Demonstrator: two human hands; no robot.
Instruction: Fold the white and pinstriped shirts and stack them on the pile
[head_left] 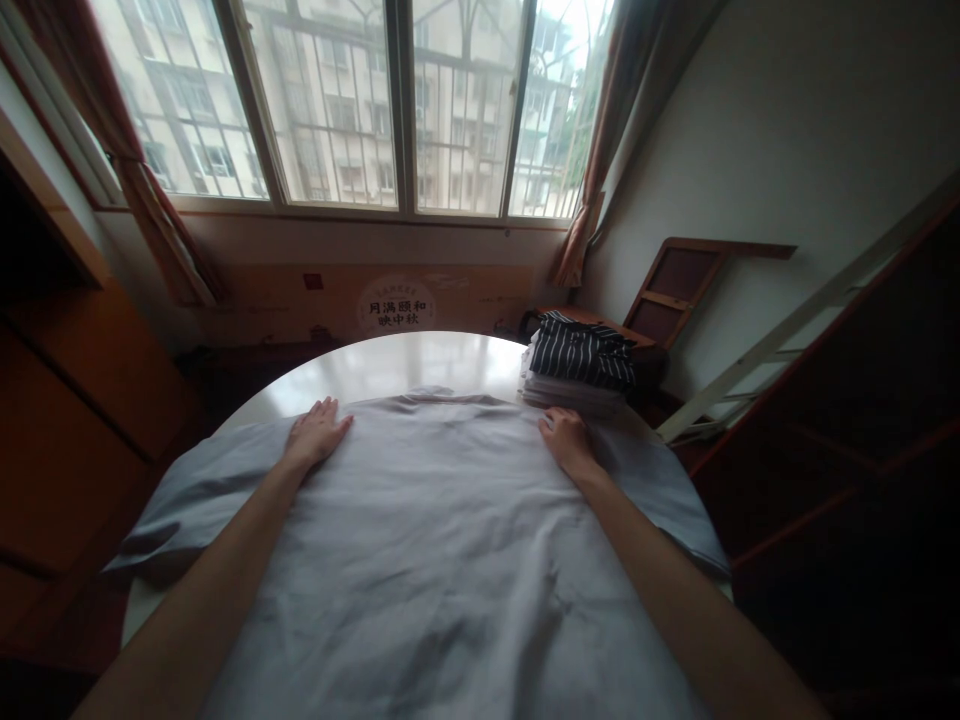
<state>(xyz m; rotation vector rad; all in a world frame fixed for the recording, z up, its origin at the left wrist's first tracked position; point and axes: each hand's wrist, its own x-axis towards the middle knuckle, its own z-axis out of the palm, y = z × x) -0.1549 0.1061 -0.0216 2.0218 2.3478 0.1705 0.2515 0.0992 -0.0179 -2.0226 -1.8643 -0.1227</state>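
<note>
— Where's the shirt?
— Spread across the tabletop, long axis running away from the person.
— The hands?
— Left hand and right hand rest flat near its far edge, fingers unclenched, gripping nothing, about equally near.

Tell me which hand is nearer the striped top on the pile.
Right. The right hand lies flat on the pale shirt just below the clothes pile carrying the striped top. The left hand rests on the shirt's far shoulder, across the table.
</note>
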